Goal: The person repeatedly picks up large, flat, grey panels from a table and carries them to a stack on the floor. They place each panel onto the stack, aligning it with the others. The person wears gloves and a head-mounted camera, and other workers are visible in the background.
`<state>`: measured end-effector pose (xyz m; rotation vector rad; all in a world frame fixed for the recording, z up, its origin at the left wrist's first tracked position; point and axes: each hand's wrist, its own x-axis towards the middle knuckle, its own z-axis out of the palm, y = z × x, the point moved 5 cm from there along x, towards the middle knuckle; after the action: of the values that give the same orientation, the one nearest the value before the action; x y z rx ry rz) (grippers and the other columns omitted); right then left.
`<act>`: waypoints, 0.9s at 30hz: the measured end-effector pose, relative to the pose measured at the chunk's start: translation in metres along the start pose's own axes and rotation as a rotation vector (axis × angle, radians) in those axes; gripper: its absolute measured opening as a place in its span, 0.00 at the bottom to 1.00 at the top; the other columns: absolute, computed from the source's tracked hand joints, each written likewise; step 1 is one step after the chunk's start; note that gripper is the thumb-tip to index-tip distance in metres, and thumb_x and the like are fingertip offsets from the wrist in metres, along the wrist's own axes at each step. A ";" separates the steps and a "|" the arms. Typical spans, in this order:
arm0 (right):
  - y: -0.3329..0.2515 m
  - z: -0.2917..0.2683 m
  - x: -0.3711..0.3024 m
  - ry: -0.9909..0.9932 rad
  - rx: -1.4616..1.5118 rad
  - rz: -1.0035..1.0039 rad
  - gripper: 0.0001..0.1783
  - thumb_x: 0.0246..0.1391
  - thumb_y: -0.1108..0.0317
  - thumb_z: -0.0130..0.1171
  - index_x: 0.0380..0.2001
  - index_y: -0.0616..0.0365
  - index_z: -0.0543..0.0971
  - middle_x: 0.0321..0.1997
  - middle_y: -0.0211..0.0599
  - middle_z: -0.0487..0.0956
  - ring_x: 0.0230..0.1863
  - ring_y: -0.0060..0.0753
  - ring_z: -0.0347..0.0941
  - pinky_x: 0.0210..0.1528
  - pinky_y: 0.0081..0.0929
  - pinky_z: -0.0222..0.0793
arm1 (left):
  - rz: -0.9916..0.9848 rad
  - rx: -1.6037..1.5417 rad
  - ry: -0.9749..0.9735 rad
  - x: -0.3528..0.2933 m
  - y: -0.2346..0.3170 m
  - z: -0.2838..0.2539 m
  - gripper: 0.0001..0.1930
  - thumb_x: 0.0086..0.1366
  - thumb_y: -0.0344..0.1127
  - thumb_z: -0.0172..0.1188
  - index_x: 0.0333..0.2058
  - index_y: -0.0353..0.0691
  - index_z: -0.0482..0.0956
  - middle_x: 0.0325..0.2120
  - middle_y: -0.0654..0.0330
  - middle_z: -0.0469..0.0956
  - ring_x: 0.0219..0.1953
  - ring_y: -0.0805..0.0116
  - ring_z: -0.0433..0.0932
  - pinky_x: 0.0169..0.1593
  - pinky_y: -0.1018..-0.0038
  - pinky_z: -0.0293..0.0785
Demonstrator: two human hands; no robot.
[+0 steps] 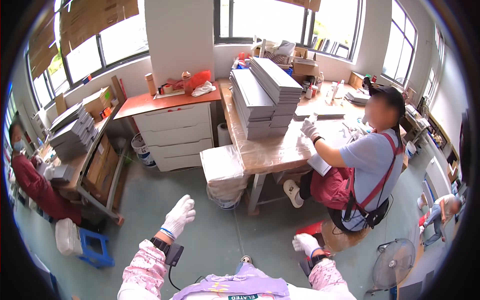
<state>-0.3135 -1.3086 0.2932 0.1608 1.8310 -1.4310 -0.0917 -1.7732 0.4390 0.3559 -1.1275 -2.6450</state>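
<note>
My left hand, in a white knitted glove, is held out over the floor with its fingers loosely extended and nothing in it. A dark strap with a small box and cable sits on that wrist. My right hand, also gloved, is lower and to the right, its fingers loosely bent and apart, with no object visible in it. It is nearest to a seat wrapped in brown plastic. Ahead stands a work table carrying tall stacks of grey panels. A plastic-covered white stack sits by its left end.
A co-worker in a blue shirt sits at the table's right side. Another person works at the left bench with grey stacks. A drawer cabinet, a blue stool, a bucket and a floor fan stand around the floor.
</note>
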 end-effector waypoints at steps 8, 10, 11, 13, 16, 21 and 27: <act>-0.250 0.087 0.070 -0.162 -0.132 -0.331 0.15 0.59 0.61 0.50 0.41 0.61 0.76 0.33 0.30 0.78 0.31 0.20 0.73 0.35 0.20 0.70 | 0.178 0.845 0.092 0.185 0.041 0.070 0.39 0.65 0.45 0.58 0.65 0.34 0.49 0.57 0.56 0.66 0.53 0.69 0.69 0.54 0.75 0.67; -0.299 0.092 0.080 -0.167 -0.098 -0.441 0.14 0.60 0.63 0.51 0.43 0.62 0.76 0.34 0.30 0.78 0.33 0.19 0.73 0.37 0.19 0.71 | 0.162 0.992 0.051 0.234 0.053 0.105 0.42 0.62 0.53 0.58 0.65 0.34 0.51 0.63 0.44 0.56 0.65 0.55 0.58 0.63 0.68 0.57; -0.323 0.099 0.087 -0.183 -0.080 -0.496 0.14 0.60 0.64 0.51 0.43 0.62 0.76 0.34 0.30 0.78 0.34 0.19 0.73 0.38 0.19 0.71 | 0.188 1.037 0.014 0.258 0.058 0.111 0.42 0.61 0.54 0.58 0.65 0.35 0.51 0.63 0.41 0.56 0.66 0.54 0.56 0.64 0.68 0.56; -0.371 0.117 0.106 -0.143 -0.134 -0.637 0.14 0.60 0.65 0.51 0.43 0.62 0.76 0.35 0.31 0.79 0.36 0.19 0.73 0.39 0.19 0.71 | 0.300 1.088 -0.050 0.305 0.069 0.119 0.43 0.60 0.56 0.58 0.65 0.38 0.52 0.62 0.37 0.54 0.67 0.51 0.52 0.65 0.67 0.53; -0.424 0.142 0.143 -0.173 -0.075 -0.695 0.14 0.60 0.65 0.51 0.44 0.63 0.76 0.37 0.32 0.80 0.38 0.19 0.74 0.42 0.19 0.70 | 0.487 1.221 -0.108 0.373 0.084 0.141 0.42 0.60 0.57 0.59 0.65 0.43 0.53 0.63 0.35 0.50 0.68 0.48 0.48 0.66 0.65 0.50; -0.488 0.156 0.181 -0.118 -0.143 -0.745 0.16 0.59 0.64 0.52 0.46 0.62 0.76 0.39 0.33 0.80 0.39 0.21 0.74 0.43 0.20 0.69 | 0.561 1.554 -0.132 0.451 0.092 0.175 0.34 0.61 0.51 0.59 0.63 0.49 0.61 0.64 0.34 0.46 0.67 0.40 0.46 0.67 0.62 0.48; -0.524 0.132 0.224 0.096 -0.224 -0.740 0.13 0.58 0.62 0.53 0.38 0.60 0.77 0.34 0.34 0.79 0.35 0.22 0.72 0.40 0.23 0.68 | 0.648 1.579 -0.101 0.485 0.082 0.190 0.29 0.61 0.42 0.58 0.61 0.48 0.65 0.62 0.31 0.49 0.65 0.36 0.49 0.67 0.56 0.48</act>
<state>-0.6817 -1.6882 0.5439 -0.6336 2.2342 -1.6885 -0.5977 -1.8540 0.5649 0.0392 -2.5361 -0.8117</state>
